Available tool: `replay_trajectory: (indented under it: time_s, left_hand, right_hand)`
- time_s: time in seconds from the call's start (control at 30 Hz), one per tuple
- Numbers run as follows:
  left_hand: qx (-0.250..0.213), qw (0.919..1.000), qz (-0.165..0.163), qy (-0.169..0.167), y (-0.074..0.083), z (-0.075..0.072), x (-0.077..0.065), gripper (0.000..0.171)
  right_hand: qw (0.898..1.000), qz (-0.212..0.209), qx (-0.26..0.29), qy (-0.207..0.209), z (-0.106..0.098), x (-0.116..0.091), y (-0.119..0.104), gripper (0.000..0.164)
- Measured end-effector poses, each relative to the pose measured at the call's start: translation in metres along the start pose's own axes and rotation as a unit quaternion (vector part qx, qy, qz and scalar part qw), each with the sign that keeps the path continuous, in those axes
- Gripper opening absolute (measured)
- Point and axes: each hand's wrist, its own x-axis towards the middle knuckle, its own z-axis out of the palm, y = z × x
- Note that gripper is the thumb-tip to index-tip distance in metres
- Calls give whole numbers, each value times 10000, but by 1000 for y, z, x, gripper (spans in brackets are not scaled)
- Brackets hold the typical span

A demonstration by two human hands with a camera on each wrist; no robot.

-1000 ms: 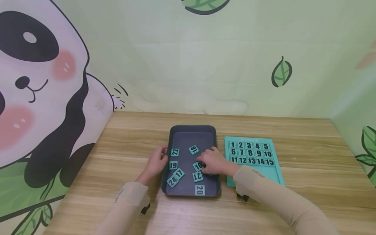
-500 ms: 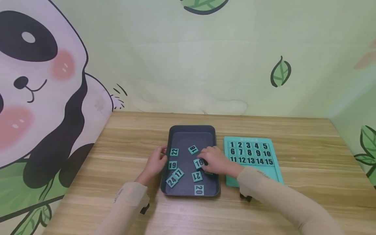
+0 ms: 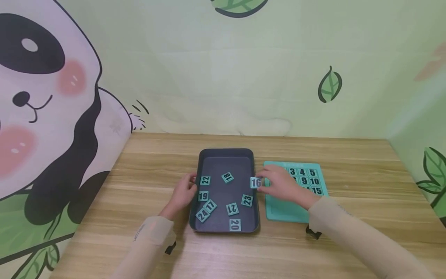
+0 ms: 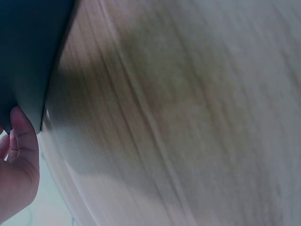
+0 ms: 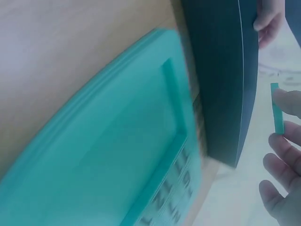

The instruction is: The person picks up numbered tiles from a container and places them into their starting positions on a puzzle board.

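A tile numbered 16 point(image 3: 256, 183) is pinched between the thumb and fingertips of my right hand point(image 3: 280, 185). This hand hovers over the left part of the teal number board point(image 3: 283, 213), with the tile overlapping the tray's right rim in the head view. Edge-on, the thin tile point(image 5: 277, 109) shows in the right wrist view. My left hand point(image 3: 182, 192) grips the dark tray point(image 3: 223, 162) at its left rim, thumb point(image 4: 24, 129) against the outer wall. Loose tiles lie in the tray, among them 18 point(image 3: 227, 177), 23 point(image 3: 247, 200) and 20 point(image 3: 235, 225).
Rows of numbered tiles fill the board's upper part, partly hidden by the right hand; its lower part is a bare recess. Tray and board lie side by side on a wooden table point(image 3: 359, 186). A wall point(image 3: 223, 85) painted with a panda and leaves stands behind.
My right hand has picked tile 16 out of the tray and carried it up and right to the tray's right rim. Tile 23 has come into sight. The left hand stays put.
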Motion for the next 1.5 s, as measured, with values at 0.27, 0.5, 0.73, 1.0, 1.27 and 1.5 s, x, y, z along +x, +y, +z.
replay_trajectory:
  time_s: [0.27,0.5,0.73,1.0,1.27,1.5]
  left_hand:
    - [-13,10000,-78,-20,0,0,0,43]
    - [-3,10000,-53,-39,-1,1,1,43]
    - [29,10000,-9,-21,-2,1,1,43]
    - [45,10000,15,-15,-1,0,0,43]
    - [79,9999,68,-61,2,-1,-2,43]
    - [120,9999,75,-61,1,-1,-1,43]
  right_hand:
    - [9991,409,78,87,-2,-23,30,33]
    - [9987,509,42,-54,9,-40,46,35]
    - [9987,498,-52,-123,24,-50,53,33]
    - [9993,342,-175,-13,33,-53,51,32]
    - [9988,331,-353,-49,33,-54,46,32]
    - [9981,153,-597,77,37,-54,47,31]
